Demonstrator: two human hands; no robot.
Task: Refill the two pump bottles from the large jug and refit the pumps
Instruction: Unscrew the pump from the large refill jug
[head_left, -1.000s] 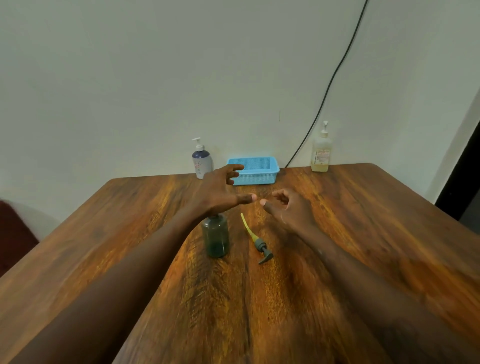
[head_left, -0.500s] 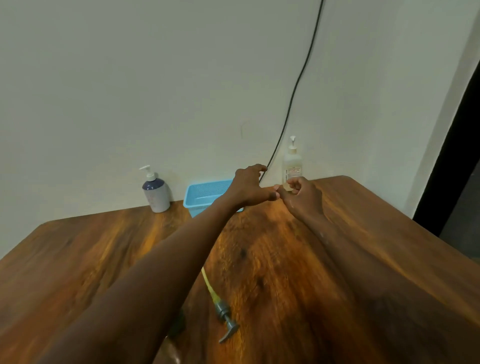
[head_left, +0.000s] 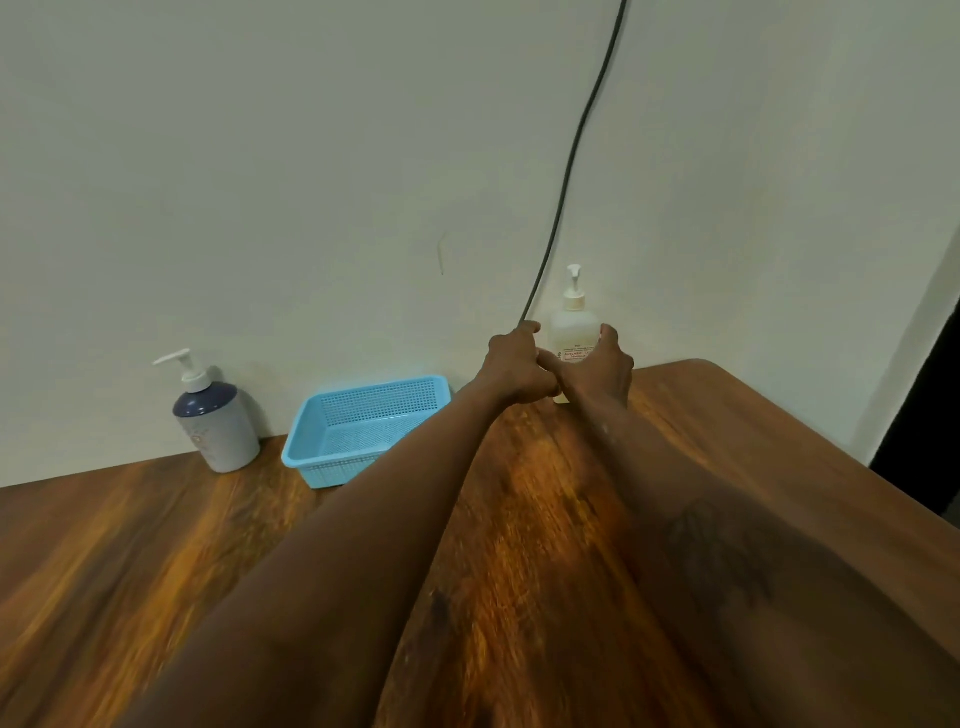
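Observation:
A clear pump bottle (head_left: 573, 332) with a white pump and a printed label stands at the table's back edge against the wall. My right hand (head_left: 605, 366) wraps around its lower half, fingers on its right side and thumb on its left. Just left of the bottle, my left hand (head_left: 514, 366) is loosely curled, touches my right thumb and holds nothing I can see. A grey-and-navy pump bottle (head_left: 215, 423) with a white pump stands at the back left. No jug is in view, nor the dark bottle and loose pump.
A light blue mesh basket (head_left: 363, 434) sits between the two bottles, close to my left forearm. A black cable (head_left: 563, 171) runs down the wall to just behind my left hand. The wooden table (head_left: 156, 545) ends in a rounded corner at the right.
Both hands have reached farther to the back right and arrived at the clear bottle. My view has swung up and right, so the dark bottle and loose pump have dropped out of sight.

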